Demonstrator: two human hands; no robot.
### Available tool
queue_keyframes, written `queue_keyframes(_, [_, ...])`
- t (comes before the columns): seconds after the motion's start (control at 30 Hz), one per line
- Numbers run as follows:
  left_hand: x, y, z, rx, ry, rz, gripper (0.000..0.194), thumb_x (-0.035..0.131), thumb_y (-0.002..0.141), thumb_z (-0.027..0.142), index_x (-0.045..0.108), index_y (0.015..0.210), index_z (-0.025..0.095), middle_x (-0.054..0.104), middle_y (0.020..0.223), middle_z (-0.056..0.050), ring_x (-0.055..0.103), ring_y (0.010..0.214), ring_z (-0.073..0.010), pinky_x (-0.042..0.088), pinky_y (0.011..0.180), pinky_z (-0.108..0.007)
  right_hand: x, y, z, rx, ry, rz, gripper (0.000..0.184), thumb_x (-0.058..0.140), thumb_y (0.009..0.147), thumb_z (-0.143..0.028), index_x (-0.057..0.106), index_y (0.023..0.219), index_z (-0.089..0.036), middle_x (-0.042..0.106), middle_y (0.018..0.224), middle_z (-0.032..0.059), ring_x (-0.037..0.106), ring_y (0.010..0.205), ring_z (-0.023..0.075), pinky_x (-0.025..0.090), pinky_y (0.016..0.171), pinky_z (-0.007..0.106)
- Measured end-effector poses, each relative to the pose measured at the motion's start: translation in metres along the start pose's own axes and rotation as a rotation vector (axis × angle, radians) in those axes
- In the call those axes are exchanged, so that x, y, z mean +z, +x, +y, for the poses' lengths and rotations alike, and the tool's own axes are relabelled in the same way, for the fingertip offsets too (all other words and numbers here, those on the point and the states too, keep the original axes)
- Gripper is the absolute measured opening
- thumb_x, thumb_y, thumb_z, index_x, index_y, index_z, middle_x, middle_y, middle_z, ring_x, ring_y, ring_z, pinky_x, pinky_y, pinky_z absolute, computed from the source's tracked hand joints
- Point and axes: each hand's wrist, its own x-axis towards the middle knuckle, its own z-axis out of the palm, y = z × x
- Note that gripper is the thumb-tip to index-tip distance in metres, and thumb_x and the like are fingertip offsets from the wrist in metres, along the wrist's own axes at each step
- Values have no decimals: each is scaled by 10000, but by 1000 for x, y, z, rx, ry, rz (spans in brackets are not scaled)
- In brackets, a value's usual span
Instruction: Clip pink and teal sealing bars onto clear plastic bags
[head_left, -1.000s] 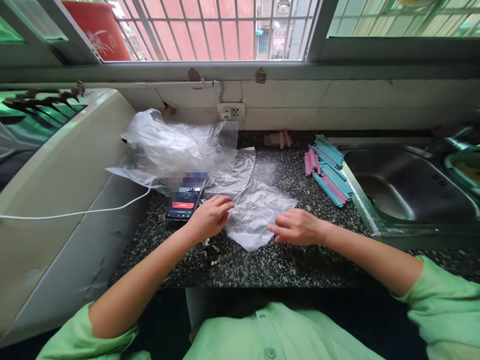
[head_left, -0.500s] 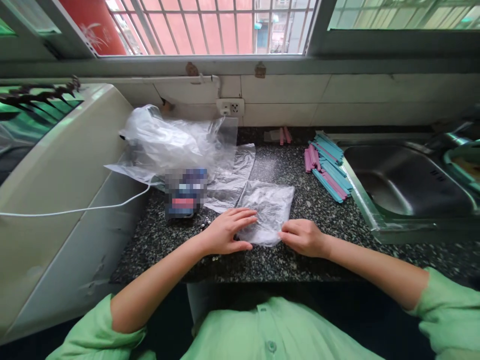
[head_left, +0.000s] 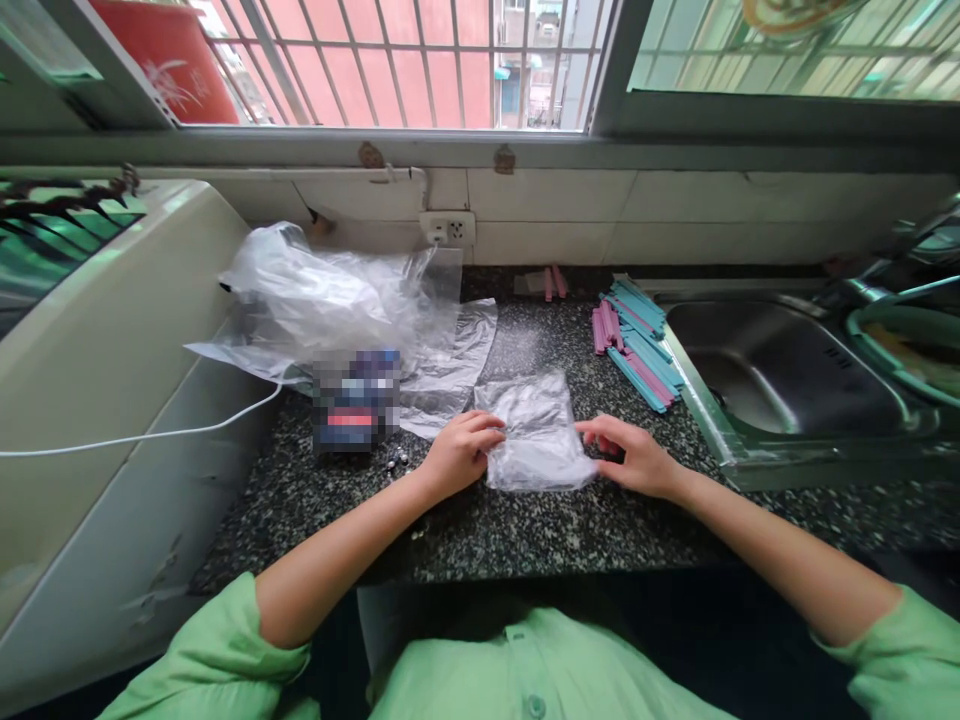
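Since the earlier frame you are folding the plastic bag [head_left: 538, 432] smaller on the bench [head_left: 525, 525]; your left hand [head_left: 459, 452] and right hand [head_left: 636, 458] are pinching its edges. Further folds seem left.

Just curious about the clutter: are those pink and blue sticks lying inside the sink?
No, the sticks lie piled on the counter, just left of the sink.

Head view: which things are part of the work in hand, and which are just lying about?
In hand:
- small clear plastic bag, flat on the counter
- left hand at its left edge
- right hand at its right edge

Lying about:
- phone
- crumpled plastic bags
- pink and teal sticks
- sink
- white cable
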Motion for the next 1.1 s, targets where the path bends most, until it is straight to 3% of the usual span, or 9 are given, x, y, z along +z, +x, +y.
queue_keyframes(0.07, [0,2,0,-46,-70,13,316,457,661,3,672,806,184,686,941,-55,602,889,-186,489,799,-350,-1,4,8,9,-127,-38,482,626,706,-212,524,1176,-227,577,954,61,570,802,174,497,711,319])
queue_keyframes(0.17, [-5,4,0,-148,-182,18,252,465,700,49,668,776,179,694,885,-52,616,840,-175,487,780,-330,0,15,18,-28,-221,-56,476,626,699,-204,540,1167,-222,555,1011,80,549,934,211,477,810,370])
queue_keyframes(0.37, [-8,6,-3,-307,-296,51,206,476,784,211,659,699,168,684,755,-51,611,765,-174,473,723,-299,10,35,26,-79,-174,-7,288,577,758,-232,620,1037,-177,578,927,90,550,864,194,474,758,329])
queue_keyframes(0.5, [-5,6,-6,-357,-364,57,200,490,776,260,662,751,161,682,760,-50,608,742,-172,465,707,-290,16,39,22,-2,-84,40,131,544,775,-210,671,784,-183,600,797,58,543,773,170,449,704,298])
queue_keyframes(0.57, [-5,7,-6,-390,-376,70,226,478,782,276,645,684,160,662,721,-42,591,718,-166,459,690,-284,16,39,21,45,-71,46,184,536,792,-230,660,663,-188,593,731,44,522,739,163,432,696,300])
queue_keyframes(0.77, [-9,11,-6,-430,-274,127,338,462,803,329,576,524,176,574,675,-25,532,722,-154,433,699,-276,18,40,17,174,-54,59,256,533,812,-271,657,598,-205,569,688,29,486,751,163,411,719,313])
queue_keyframes(1.0, [-2,19,-3,-429,-59,49,364,487,805,326,529,474,181,524,561,-14,478,646,-157,390,632,-274,23,33,4,257,-249,129,179,610,720,-232,548,558,-187,613,862,58,490,820,199,418,749,348])
queue_keyframes(1.1, [0,21,-3,-432,-12,26,360,506,799,331,505,471,181,522,548,-17,479,640,-163,393,622,-279,18,27,-2,315,-313,122,189,633,714,-295,528,592,-196,600,803,45,512,774,195,419,696,320])
